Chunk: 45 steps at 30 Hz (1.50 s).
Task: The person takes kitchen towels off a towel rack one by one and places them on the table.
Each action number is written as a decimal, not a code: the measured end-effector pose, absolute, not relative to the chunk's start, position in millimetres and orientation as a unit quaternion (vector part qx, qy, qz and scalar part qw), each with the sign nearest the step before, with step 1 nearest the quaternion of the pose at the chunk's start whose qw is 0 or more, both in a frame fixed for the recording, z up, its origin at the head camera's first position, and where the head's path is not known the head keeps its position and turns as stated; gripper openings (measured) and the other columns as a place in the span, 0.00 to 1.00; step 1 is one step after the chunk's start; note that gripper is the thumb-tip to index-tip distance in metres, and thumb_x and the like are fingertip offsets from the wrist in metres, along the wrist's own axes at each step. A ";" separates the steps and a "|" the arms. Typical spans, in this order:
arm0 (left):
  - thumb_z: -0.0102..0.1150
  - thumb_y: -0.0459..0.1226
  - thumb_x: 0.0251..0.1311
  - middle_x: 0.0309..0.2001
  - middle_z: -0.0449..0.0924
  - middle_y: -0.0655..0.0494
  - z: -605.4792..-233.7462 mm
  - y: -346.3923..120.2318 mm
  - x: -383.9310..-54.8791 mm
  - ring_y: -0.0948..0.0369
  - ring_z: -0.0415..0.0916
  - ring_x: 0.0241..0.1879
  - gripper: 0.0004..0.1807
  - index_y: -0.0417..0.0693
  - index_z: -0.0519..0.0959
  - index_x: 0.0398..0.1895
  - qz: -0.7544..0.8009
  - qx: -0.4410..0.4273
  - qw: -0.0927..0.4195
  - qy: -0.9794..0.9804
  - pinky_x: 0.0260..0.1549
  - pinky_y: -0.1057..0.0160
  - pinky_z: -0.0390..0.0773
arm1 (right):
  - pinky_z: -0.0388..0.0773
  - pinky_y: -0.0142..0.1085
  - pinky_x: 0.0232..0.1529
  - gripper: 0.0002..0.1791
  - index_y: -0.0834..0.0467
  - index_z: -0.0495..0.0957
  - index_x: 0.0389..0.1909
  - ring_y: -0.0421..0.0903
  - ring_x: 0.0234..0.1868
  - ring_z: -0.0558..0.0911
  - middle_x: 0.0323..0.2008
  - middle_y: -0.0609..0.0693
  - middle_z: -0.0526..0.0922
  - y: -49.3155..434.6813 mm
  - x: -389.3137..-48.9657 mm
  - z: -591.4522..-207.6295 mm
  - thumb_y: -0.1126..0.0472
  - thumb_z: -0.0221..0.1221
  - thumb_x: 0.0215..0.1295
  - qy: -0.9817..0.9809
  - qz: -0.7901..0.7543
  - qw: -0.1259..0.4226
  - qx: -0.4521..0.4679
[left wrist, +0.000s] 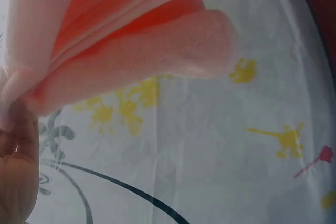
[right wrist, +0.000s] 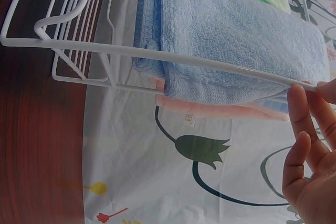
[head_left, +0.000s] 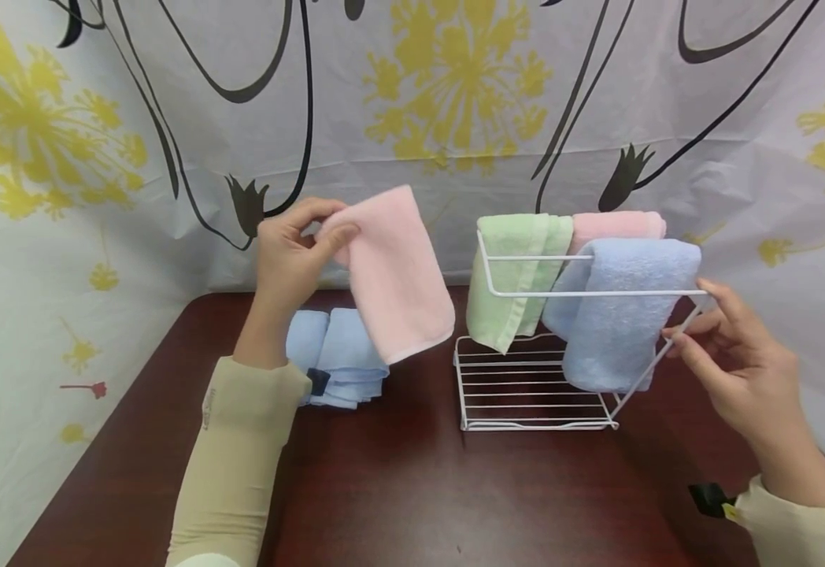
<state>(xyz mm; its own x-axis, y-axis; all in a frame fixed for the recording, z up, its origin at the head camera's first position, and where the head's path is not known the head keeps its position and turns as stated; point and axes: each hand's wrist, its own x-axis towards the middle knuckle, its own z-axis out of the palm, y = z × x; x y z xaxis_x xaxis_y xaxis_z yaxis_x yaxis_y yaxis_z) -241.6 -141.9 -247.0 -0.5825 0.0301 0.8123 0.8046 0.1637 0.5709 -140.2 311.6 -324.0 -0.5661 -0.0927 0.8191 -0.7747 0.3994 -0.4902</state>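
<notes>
A folded pink towel (head_left: 401, 276) hangs in the air from my left hand (head_left: 295, 248), pinched at its upper left corner. The left wrist view shows the folds of this pink towel (left wrist: 136, 51) spread apart. My right hand (head_left: 745, 362) holds the right side bar of a white wire rack (head_left: 536, 428) between thumb and fingers. Over the rack's upper bars hang a light green towel (head_left: 504, 276), a second pink towel (head_left: 618, 226) at the back and a blue towel (head_left: 621, 315) in front. In the right wrist view, fingertips (right wrist: 297, 98) meet the white bar beside the blue towel.
Several folded light blue towels (head_left: 334, 354) lie stacked on the dark red-brown table (head_left: 412, 488), behind my left forearm. A white cloth (head_left: 356, 118) with yellow and grey plant prints hangs behind the table and around its sides.
</notes>
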 end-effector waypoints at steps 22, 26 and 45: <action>0.70 0.31 0.56 0.38 0.87 0.44 -304.6 -127.9 -237.5 0.67 0.74 0.24 0.09 0.38 0.86 0.40 -0.526 -0.311 0.096 -0.786 0.23 0.71 0.74 | 0.77 0.17 0.39 0.31 0.74 0.62 0.67 0.29 0.31 0.83 0.35 0.40 0.83 313.0 -140.2 -326.0 0.73 0.61 0.64 -0.741 0.485 0.359 0.295; 0.70 0.34 0.58 0.40 0.87 0.45 -314.2 -126.0 -242.5 0.66 0.75 0.26 0.10 0.41 0.86 0.42 -0.526 -0.276 0.045 -0.803 0.25 0.69 0.75 | 0.76 0.16 0.39 0.31 0.73 0.62 0.67 0.27 0.31 0.82 0.35 0.37 0.81 313.6 -139.7 -325.6 0.71 0.61 0.65 -0.759 0.457 0.368 0.282; 0.67 0.38 0.62 0.47 0.86 0.44 -335.1 -127.5 -299.0 0.53 0.80 0.48 0.13 0.41 0.86 0.47 -0.424 -0.264 0.006 -0.866 0.44 0.58 0.80 | 0.76 0.16 0.38 0.31 0.74 0.62 0.66 0.28 0.31 0.82 0.35 0.37 0.82 310.1 -140.2 -324.8 0.70 0.61 0.65 -0.755 0.459 0.371 0.285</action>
<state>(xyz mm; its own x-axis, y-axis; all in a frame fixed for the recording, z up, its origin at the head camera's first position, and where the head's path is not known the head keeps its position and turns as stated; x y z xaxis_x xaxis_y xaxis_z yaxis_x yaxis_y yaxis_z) -299.0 -127.5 -335.1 -0.8610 0.4518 0.2334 0.4614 0.5012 0.7321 -140.2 310.1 -324.8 -0.5629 -0.0899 0.8216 -0.7709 0.4157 -0.4826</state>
